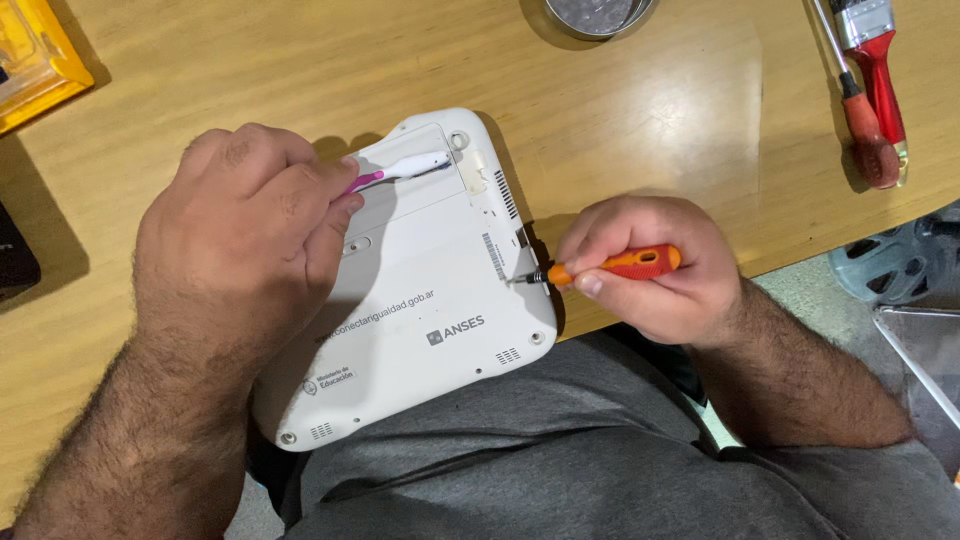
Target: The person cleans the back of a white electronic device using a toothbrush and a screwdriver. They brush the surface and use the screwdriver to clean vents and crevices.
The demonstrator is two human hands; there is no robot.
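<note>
The right hand point(650, 268) is clamping an orange screwdriver point(610, 266) lying level, tip pointing left into the white laptop point(430, 300), while the left hand point(240, 220) is pinching a pink-and-white toothbrush point(400, 170) pointing right.

toothbrush point(400, 170): handle end hidden inside left hand point(240, 225); bristles too small to tell
screwdriver point(610, 266): rear of orange handle hidden in right hand point(650, 265); tip too small to tell
laptop point(420, 300): left part hidden under left hand
round tin point(595, 15): cut off by top edge
yellow case point(30, 65): cut off by left edge
paintbrush point(872, 60): bristles cut off at top
</note>
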